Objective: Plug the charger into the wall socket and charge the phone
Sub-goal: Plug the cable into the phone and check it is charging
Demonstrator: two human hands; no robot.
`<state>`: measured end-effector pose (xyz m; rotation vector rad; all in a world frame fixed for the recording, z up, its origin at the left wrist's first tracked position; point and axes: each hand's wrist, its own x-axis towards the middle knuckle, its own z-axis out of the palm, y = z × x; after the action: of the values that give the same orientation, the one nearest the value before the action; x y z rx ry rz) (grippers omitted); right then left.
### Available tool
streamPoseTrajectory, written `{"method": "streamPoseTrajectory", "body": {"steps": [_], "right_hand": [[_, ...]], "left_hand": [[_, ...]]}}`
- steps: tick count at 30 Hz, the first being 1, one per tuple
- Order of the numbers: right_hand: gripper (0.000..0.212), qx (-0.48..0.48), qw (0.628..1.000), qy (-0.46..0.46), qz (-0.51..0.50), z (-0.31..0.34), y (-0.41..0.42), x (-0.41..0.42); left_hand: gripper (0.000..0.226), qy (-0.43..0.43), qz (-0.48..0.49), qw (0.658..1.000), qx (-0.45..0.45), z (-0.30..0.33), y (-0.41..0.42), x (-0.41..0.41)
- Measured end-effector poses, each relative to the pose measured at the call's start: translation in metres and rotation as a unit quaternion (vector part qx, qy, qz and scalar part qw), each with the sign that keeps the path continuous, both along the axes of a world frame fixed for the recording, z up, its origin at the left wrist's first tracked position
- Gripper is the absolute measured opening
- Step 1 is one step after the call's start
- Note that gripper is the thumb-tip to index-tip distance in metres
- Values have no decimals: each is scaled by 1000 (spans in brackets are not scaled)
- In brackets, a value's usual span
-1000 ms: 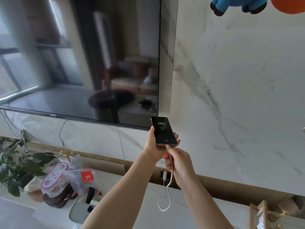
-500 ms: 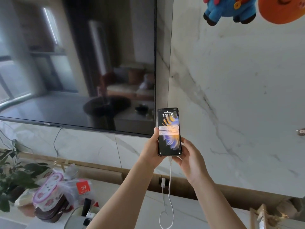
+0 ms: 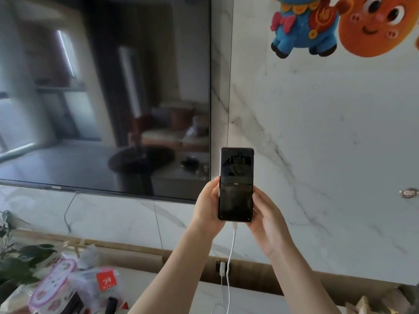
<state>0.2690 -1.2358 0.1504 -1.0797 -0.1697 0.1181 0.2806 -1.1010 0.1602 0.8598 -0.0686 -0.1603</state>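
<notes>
Phone [image 3: 235, 184] held upright, screen to camera, just right of TV [image 3: 104, 94] lower corner; likely to check charge readout. Cable [image 3: 231, 250] seated in bottom edge, hanging slack to charger [image 3: 222, 269] in socket below. Left hand [image 3: 207, 209] and right hand [image 3: 267, 220]: grip curled round phone edges, clasping it.

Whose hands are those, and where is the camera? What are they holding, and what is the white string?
The camera sits on a person's head and looks down, so you see their own two arms. The left hand and the right hand hold a phone upright between them. Its dim screen shows 11:15. The white string is a charging cable, plugged into the phone's bottom. It hangs down past a white charger stuck in a socket low on the wall. Behind is a big dark TV. Bags and a plant sit on the counter at lower left.
</notes>
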Motion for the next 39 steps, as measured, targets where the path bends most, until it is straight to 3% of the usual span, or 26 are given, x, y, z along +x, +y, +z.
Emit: {"method": "streamPoseTrajectory", "body": {"steps": [16,30,39], "right_hand": [[33,12,1000,0,-4,0,-1,4],[32,7,999,20,-24,-12,-6,6],[30,-16,997,70,-29,-49,-8,2]], "left_hand": [[50,31,14,999,-2,4,-1,0],[32,42,36,998,11,-5,-6,-1],[30,97,33,993,53,-45,-6,0]]}}
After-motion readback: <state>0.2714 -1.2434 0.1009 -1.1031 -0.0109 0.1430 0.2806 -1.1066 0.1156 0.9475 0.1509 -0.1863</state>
